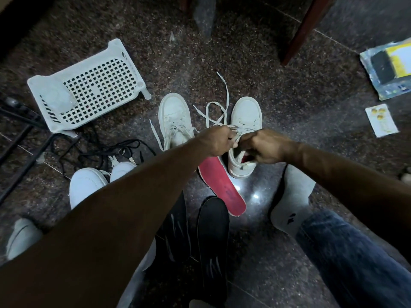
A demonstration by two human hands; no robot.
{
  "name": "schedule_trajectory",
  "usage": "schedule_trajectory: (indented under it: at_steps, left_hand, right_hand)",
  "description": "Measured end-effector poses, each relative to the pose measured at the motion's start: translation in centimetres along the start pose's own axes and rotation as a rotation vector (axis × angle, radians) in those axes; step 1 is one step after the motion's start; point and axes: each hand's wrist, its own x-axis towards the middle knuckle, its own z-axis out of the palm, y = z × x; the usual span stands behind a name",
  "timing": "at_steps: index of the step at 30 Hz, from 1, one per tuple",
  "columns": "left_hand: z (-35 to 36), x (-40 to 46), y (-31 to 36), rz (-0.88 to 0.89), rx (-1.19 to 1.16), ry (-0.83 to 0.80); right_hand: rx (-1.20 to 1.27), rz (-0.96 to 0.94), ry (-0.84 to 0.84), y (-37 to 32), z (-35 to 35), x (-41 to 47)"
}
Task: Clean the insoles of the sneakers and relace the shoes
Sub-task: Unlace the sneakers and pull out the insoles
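Black insoles [212, 236] and red insole [222, 187] lie out on the floor. Left hand [219, 141] and right hand [260, 147] pinch lace [216, 112], apparently mid-lacing right sneaker [244, 121]; left sneaker [175, 116] loosely laced.

You could not read any text in this view. The book or packet [388, 70] with yellow and black cover at the right edge of the floor carried some small print, but it was too blurred to make out. The small white card [381, 120] near it showed only yellow spots, no letters that you could read. The grey sock [291, 201] had a small dark mark, a shape and not a word. The black insoles [213, 236] carried pale streaks only. The white sneakers [244, 134] showed no brand.
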Motion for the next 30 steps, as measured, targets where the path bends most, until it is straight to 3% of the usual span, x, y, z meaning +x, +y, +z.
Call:
schedule_trajectory:
  at_steps: [4, 10, 14, 19, 27, 30]
  left_hand:
    - [-0.2, -0.4, 1.0, -0.034, -0.025, -0.005]
    - [0.8, -1.4, 1.6, -0.198, -0.492, -0.08]
    - [0.9, -2.3, 1.1, -0.277, -0.643, -0.15]
    - [2.0, -2.6, 0.7, -0.379, -0.698, -0.136]
    - [2.6, -2.0, 1.2, -0.429, -0.77, -0.087]
    - [3.6, -1.8, 1.6, -0.299, -0.587, 0.03]
  right_hand:
    - [0.198, 0.038, 0.005, 0.7, -0.6, 0.2]
    - [0.497, 0.184, -0.054, 1.6, -1.8, 1.0]
    - [0.636, 0.192, -0.061, 1.1, -1.3, 0.9]
    - [0.967, 0.28, 0.092, 0.2, -1.3, 0.5]
    - [1.0, 0.292, -0.065, -0.2, -4.3, -0.5]
    - [1.074, 0.293, -0.038, -0.3, -4.9, -0.9]
